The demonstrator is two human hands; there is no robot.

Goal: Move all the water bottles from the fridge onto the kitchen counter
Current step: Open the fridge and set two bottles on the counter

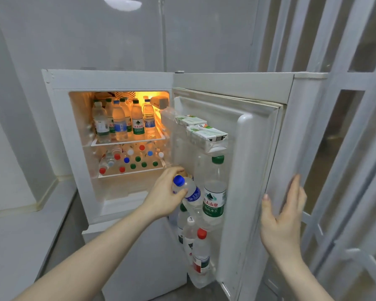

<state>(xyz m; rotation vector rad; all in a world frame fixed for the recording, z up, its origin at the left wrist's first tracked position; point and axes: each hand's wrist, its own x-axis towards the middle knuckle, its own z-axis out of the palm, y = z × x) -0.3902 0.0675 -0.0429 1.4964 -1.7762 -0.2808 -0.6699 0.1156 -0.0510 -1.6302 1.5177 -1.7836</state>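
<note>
Small white fridge [74,135] standing open against a pale wall, interior lit orange. Fridge door [254,170] swung wide to the right, inner side facing out. Grey surface [20,235] to the left of the fridge, lower than its top.

Upper shelf [128,141] packed with upright water bottles [126,120], green, blue and white caps, labels facing forward. Lower shelf [130,172] holding more bottles lying down, caps [137,159] pointing outward in red, green, blue and white.

On the door: top rack carrying two white and green drink cartons [206,135], one behind the other. Below them, a tall green-capped bottle [214,192] upright with a green label. Bottom door rack [201,276] crowded with a red-capped bottle [201,250], a white-capped bottle [190,233] and a further green-capped one behind, mostly hidden.

Left hands part, i.e. left hand [165,196], curled round a small blue-capped bottle [189,190] near its neck, bottle tilted, cap toward the upper left, body just beside the tall green-capped bottle at the door's middle rack. Right hand [284,216] flat and relaxed, fingers straight, resting against the outer edge of the fridge door, thumb apart from the fingers, gripping nothing.

White framed glass partition [352,148] just right of the door.
</note>
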